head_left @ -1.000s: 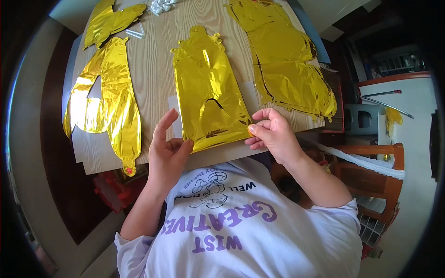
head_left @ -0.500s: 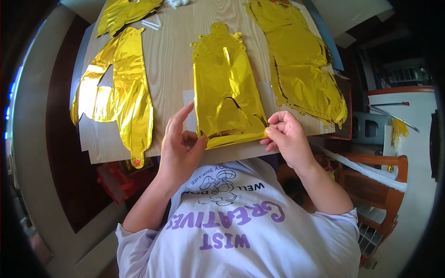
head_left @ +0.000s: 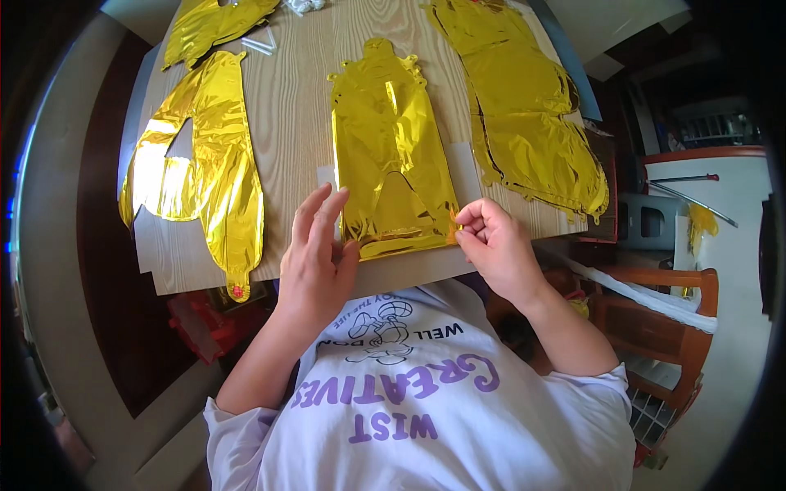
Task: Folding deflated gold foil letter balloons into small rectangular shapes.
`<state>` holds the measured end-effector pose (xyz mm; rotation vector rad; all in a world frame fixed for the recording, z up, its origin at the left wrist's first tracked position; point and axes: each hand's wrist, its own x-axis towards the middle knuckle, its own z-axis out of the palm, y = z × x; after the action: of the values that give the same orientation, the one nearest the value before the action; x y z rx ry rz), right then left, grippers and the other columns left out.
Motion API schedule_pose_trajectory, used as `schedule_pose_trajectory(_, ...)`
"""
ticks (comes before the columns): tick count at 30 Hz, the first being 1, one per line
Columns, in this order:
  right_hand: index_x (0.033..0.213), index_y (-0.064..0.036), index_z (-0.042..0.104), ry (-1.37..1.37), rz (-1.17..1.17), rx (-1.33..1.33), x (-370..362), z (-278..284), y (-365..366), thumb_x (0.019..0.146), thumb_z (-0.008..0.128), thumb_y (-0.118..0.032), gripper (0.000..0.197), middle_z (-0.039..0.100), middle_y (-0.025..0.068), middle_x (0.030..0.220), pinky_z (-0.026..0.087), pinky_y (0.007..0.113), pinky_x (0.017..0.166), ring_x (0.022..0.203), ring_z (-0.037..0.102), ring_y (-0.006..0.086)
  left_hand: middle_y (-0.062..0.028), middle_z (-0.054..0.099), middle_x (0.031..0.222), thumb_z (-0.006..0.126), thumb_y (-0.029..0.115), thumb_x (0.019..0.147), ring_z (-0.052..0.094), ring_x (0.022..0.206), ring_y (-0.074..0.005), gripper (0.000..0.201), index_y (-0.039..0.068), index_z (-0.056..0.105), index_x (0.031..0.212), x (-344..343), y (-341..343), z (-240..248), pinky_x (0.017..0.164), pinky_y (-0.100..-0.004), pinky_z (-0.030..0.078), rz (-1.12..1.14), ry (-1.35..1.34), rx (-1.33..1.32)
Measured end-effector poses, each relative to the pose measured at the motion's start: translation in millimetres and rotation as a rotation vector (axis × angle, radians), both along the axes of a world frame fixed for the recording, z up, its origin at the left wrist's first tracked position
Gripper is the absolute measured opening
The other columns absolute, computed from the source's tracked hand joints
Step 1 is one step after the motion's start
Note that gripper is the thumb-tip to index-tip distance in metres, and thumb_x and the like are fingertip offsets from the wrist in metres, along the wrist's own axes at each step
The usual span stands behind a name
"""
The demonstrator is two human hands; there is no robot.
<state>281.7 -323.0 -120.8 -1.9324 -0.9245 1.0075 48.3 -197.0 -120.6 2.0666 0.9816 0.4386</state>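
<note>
While pinching the lower right corner of the gold foil piece (head_left: 377,139) with the right hand (head_left: 501,258), holding the left hand (head_left: 315,260) loosely splayed, unclenched, beside its lower left corner. Lying on the worktop (head_left: 288,114), mid-frame.

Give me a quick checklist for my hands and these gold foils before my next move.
1. Right hand pinching a near corner of the middle gold foil: ok.
2. Left hand gripping the other near corner: cannot tell, fingers hide it.
3. Middle gold foil apart from the right gold foil: ok.
4. Left gold foil wholly on the table: not ok, its tab passes the edge.
5. White sticks off the middle gold foil: ok.
</note>
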Motion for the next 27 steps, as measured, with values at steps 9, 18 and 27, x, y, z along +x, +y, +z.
schedule_pose_trajectory(9, 0.107, -0.0006, 0.059, -0.292, 0.138, 0.005, 2, 4, 2, 0.089, 0.063, 0.002, 0.019, 0.068, 0.0142, 0.089, 0.055, 0.039, 0.07, 0.078, 0.069, 0.028, -0.0185, 0.041, 0.158, 0.068, 0.034, 0.092, 0.031, 0.15, -0.0429, 0.067, 0.01, 0.048, 0.151, 17, 0, -11, 0.123, -0.056, 0.022, -0.412, 0.124, 0.543)
schedule_pose_trajectory(18, 0.139, 0.0001, 0.053, -0.868, 0.331, 0.3, -24, 13, 5, 0.092, 0.067, -0.022, 0.054, 0.05, 0.0234, 0.144, 0.039, 0.054, 0.11, 0.134, 0.048, 0.0419, -0.0192, 0.033, 0.164, 0.047, 0.062, 0.099, 0.025, 0.155, -0.0393, 0.081, 0.006, 0.038, 0.158, 18, 2, -27, 0.126, -0.0551, 0.015, -0.527, 0.249, 0.56)
schedule_pose_trajectory(27, 0.161, 0.0032, 0.021, -0.929, 0.508, 0.09, -38, -32, 0, 0.097, 0.05, -0.06, 0.095, 0.014, 0.0285, 0.168, 0.004, 0.06, 0.125, 0.157, 0.009, 0.0433, -0.0229, 0.03, 0.165, 0.05, 0.064, 0.097, 0.026, 0.154, -0.0415, 0.087, 0.004, 0.035, 0.159, 15, 2, -28, 0.125, -0.0552, 0.018, -0.515, 0.235, 0.555)
